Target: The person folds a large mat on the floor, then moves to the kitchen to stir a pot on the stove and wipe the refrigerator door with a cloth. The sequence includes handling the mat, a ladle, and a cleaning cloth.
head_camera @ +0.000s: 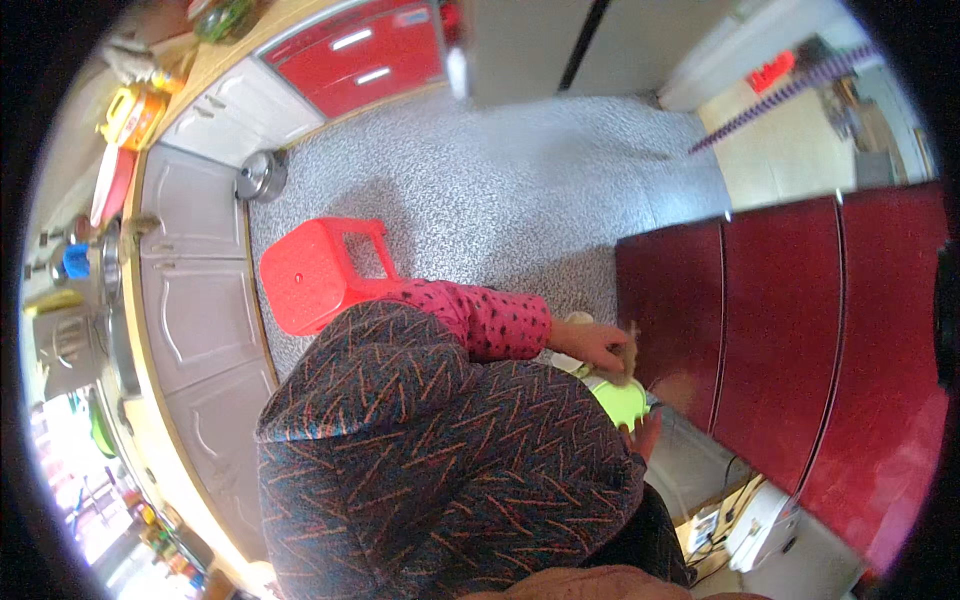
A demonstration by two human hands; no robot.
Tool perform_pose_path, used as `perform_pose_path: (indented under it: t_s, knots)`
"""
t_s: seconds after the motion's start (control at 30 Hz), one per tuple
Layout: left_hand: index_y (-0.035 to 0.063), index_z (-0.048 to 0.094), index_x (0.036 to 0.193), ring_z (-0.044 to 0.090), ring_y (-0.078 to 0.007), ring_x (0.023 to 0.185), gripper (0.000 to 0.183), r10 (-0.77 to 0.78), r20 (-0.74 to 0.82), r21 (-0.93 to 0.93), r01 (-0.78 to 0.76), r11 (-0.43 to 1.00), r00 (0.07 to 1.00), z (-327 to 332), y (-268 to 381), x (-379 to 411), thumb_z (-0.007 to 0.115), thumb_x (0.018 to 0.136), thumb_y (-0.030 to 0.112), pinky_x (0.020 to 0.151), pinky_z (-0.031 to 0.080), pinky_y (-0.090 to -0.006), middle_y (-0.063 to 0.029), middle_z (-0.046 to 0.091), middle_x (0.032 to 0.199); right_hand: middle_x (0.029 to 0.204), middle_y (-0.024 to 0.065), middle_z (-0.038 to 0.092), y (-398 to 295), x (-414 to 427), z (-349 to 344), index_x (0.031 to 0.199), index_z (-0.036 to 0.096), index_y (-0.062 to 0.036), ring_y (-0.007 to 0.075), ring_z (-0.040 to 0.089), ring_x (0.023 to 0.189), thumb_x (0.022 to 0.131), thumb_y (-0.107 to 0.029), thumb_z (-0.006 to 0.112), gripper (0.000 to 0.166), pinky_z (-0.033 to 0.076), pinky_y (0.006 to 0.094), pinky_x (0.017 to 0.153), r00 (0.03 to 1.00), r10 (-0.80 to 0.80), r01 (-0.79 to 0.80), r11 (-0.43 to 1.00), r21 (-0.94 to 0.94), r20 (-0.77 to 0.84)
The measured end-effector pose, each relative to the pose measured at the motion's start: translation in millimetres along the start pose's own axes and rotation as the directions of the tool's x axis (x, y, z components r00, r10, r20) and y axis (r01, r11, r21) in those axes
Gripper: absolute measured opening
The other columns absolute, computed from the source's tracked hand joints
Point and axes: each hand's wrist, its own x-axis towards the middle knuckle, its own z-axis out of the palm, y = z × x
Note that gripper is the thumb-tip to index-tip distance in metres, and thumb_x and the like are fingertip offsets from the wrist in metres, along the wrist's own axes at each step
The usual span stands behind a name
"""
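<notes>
My left hand (pixel 589 343), in a pink sleeve (pixel 510 322) with dark spots, reaches across to the right. Its fingers are closed on a blurred tan thing (pixel 631 360), perhaps a cloth or sponge. Just below it is a lime-green dish or lid (pixel 619 401), partly covered by the dark patterned garment (pixel 450 450) I wear. At the green thing's lower rim are a few blurred fingers of my right hand (pixel 643 436); the rest is hidden, and I cannot tell whether they grip it. Pale, partly hidden objects (pixel 566 362) lie beside my left hand.
A red plastic stool (pixel 307 277) stands on the speckled floor (pixel 487 187). Dark red cabinet doors (pixel 675 315) rise close beyond my hands. A white appliance (pixel 761 529) with cables sits lower right. Along the left run a counter (pixel 135 315) and a metal pot (pixel 262 178) on the floor.
</notes>
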Motion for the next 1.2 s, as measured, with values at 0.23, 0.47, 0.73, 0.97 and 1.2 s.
perform_pose_path:
  t_s: [0.23, 0.47, 0.73, 0.97, 1.2]
  knots:
    - [0.0019, 0.056, 0.129, 0.056, -0.0195, 0.114, 0.041, 0.379, -0.003, -0.196, -0.372, 0.907, 0.926, -76, 18, -31, 0.061, 0.095, 0.024, 0.098, 0.046, -0.0359, -0.0136, 0.062, 0.121, 0.139, 0.0162, 0.050, -204, 96, 129, 0.145, 0.038, -0.0071, 0.0265, 0.050, 0.127, 0.088, 0.001, 0.058, 0.061, 0.043, 0.0402, 0.105, 0.809, -0.196, 0.195, 0.979, 0.061, 0.555]
    - [0.0016, 0.058, 0.120, 0.062, -0.0239, 0.102, 0.043, -0.014, -0.562, 0.104, 0.087, 0.991, 0.827, -168, -65, -143, 0.064, 0.091, 0.033, 0.090, 0.049, -0.0380, -0.0141, 0.065, 0.108, 0.110, 0.0175, 0.064, -231, 158, 159, 0.121, 0.057, -0.0010, 0.0264, 0.062, 0.102, 0.095, -0.015, 0.053, 0.029, 0.049, 0.0410, 0.086, 0.846, -0.182, 0.442, 0.764, -0.469, 0.501]
    - [0.0021, 0.063, 0.119, 0.065, -0.0256, 0.099, 0.045, -0.375, -0.820, -0.164, 0.450, 0.878, 0.433, -193, -72, -244, 0.060, 0.092, 0.037, 0.088, 0.050, -0.0358, -0.0156, 0.068, 0.107, 0.100, 0.0171, 0.066, -103, 334, 166, 0.113, 0.063, 0.0028, 0.0225, 0.063, 0.091, 0.098, -0.027, 0.059, 0.033, 0.049, 0.0376, 0.080, 0.858, 0.015, -0.070, 0.994, 0.089, 0.513]
    - [0.0017, 0.062, 0.119, 0.065, -0.0306, 0.104, 0.042, -0.376, -0.876, -0.128, 0.606, 0.785, 0.302, -216, -75, -272, 0.058, 0.092, 0.034, 0.090, 0.050, -0.0411, -0.0178, 0.067, 0.111, 0.112, 0.0143, 0.065, -246, 371, 233, 0.117, 0.060, -0.0039, 0.0282, 0.063, 0.092, 0.098, -0.030, 0.056, 0.033, 0.050, 0.0381, 0.078, 0.662, -0.133, 0.557, 0.746, -0.365, 0.738]
    - [0.0013, 0.068, 0.104, 0.067, -0.0376, 0.093, 0.037, -0.409, -0.911, -0.357, 0.608, 0.709, -0.058, -176, -132, -360, 0.059, 0.086, 0.033, 0.080, 0.052, -0.0461, -0.0237, 0.069, 0.096, 0.111, 0.0132, 0.065, -362, 396, 374, 0.122, 0.059, 0.0028, 0.0237, 0.062, 0.101, 0.098, -0.030, 0.055, 0.040, 0.050, 0.0367, 0.087, 0.603, -0.156, 0.464, 0.867, -0.184, 0.782]
